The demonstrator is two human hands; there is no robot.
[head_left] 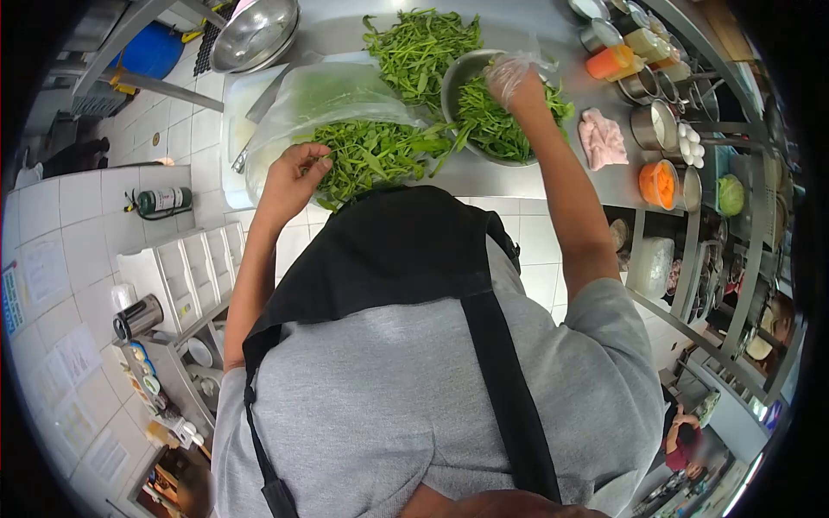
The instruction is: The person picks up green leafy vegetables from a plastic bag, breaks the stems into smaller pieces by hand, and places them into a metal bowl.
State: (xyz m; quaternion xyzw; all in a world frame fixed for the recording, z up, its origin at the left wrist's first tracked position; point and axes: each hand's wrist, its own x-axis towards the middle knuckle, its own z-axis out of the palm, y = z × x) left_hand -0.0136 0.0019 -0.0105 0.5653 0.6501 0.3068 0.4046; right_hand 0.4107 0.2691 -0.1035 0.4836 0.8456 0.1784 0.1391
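Note:
Leafy greens (371,155) spill from the mouth of a clear plastic bag (341,93) at the counter's near edge. My left hand (300,173) is at their left side, fingers curled together at the leaves; what they pinch is too small to make out. My right hand (516,84), in a clear plastic glove, reaches over a metal bowl (451,86) of greens. Its fingertips are hidden by the glove and its glare. Another pile of greens (423,52) lies on the counter behind the bag, left of the bowl.
A knife (266,97) lies on the white board (235,129) at the left, below stacked metal bowls (255,39). On the right are a pink cloth (602,140), an orange container (659,185), sauce bottles (611,62) and eggs (691,145). Another person (682,445) is at far lower right.

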